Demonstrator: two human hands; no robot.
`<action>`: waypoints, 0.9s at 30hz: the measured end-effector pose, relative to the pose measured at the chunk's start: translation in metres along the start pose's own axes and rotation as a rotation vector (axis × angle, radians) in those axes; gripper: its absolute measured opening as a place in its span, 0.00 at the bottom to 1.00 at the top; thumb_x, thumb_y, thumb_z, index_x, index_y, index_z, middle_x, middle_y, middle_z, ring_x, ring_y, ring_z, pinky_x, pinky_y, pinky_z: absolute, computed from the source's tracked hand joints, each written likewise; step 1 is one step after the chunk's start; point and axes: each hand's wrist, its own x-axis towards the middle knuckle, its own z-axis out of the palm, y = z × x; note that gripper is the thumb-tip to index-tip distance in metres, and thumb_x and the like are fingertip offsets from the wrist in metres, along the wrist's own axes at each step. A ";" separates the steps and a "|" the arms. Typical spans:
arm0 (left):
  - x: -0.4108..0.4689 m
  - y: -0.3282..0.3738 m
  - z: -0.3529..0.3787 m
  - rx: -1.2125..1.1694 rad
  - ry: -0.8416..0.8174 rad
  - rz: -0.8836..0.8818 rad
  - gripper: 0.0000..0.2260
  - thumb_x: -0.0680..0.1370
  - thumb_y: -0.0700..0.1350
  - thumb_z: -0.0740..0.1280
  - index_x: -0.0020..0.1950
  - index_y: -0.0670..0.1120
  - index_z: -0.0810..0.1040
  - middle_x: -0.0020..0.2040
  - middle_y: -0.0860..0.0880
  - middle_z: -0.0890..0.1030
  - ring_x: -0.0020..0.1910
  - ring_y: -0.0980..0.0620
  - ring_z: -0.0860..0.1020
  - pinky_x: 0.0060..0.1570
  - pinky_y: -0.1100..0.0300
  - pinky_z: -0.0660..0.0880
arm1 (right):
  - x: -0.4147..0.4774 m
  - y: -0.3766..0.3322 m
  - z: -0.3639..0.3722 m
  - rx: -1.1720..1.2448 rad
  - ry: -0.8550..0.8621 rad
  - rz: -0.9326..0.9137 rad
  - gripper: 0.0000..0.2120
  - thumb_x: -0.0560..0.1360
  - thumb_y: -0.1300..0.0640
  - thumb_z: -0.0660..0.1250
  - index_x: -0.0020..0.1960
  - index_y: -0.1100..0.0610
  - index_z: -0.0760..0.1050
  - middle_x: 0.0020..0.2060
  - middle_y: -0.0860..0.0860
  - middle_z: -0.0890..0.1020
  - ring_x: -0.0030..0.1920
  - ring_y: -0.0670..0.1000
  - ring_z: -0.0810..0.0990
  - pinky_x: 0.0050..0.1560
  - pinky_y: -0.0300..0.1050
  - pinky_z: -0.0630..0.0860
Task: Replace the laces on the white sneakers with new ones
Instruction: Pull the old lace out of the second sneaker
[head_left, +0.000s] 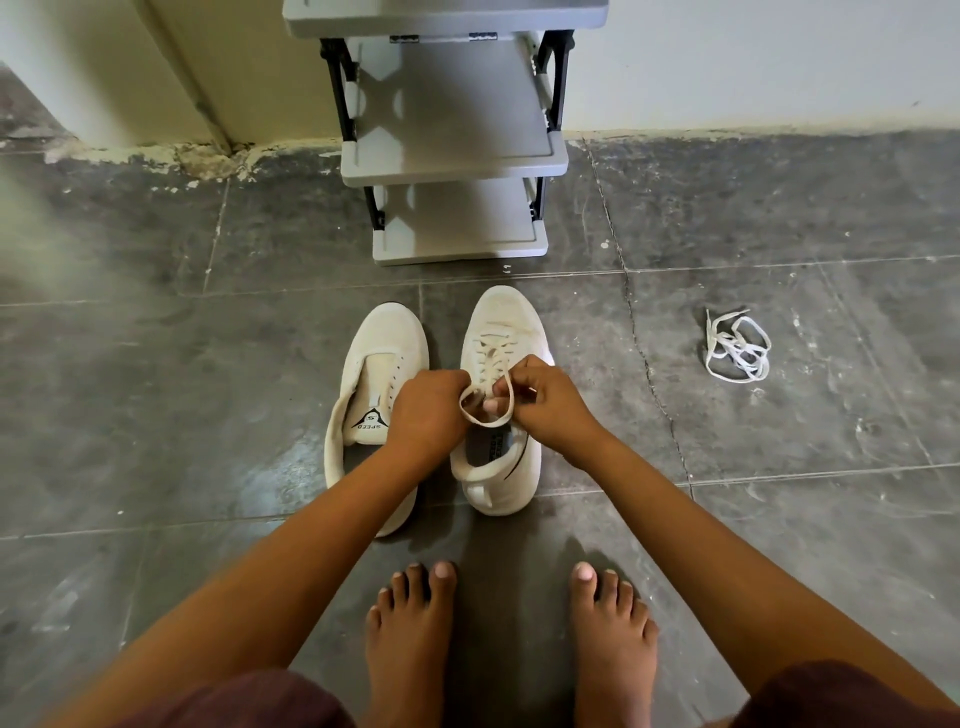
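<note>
On the dark tiled floor (156, 395), the left sneaker (384, 338) sits unlaced, its tongue bare. Just beside it, the left hand (426, 408) and right hand (548, 408) are both closed, each pinching a loop of white lace (511, 402) above the right sneaker (506, 312), which is laced along its eyelets. Well apart to the right, a loose tangle of laces (737, 345) lies on the floor.

One head-worn wide-angle view, looking steeply down and forward from above the person's own feet (509, 649), close over the floor (156, 389), shelf rack (452, 156) and wall at the far edge
</note>
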 end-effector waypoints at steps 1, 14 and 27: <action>0.000 0.001 0.001 -0.013 0.003 0.001 0.09 0.76 0.47 0.65 0.39 0.42 0.76 0.39 0.44 0.80 0.39 0.47 0.77 0.36 0.57 0.69 | 0.000 0.002 0.000 -0.026 0.007 -0.001 0.05 0.69 0.63 0.74 0.44 0.61 0.80 0.44 0.51 0.75 0.47 0.51 0.77 0.50 0.42 0.75; -0.003 0.004 0.006 -0.092 0.025 0.005 0.10 0.77 0.48 0.65 0.44 0.42 0.79 0.41 0.42 0.82 0.41 0.42 0.78 0.38 0.55 0.70 | -0.029 0.027 0.005 -0.445 0.408 -0.002 0.13 0.73 0.55 0.70 0.56 0.58 0.80 0.51 0.55 0.82 0.49 0.55 0.81 0.46 0.45 0.77; -0.003 0.003 0.007 -0.083 0.038 0.018 0.09 0.77 0.48 0.66 0.43 0.43 0.79 0.40 0.43 0.82 0.39 0.44 0.78 0.36 0.59 0.66 | -0.025 0.016 0.006 -0.599 0.305 -0.048 0.08 0.76 0.58 0.65 0.51 0.60 0.81 0.47 0.56 0.83 0.46 0.57 0.80 0.45 0.49 0.78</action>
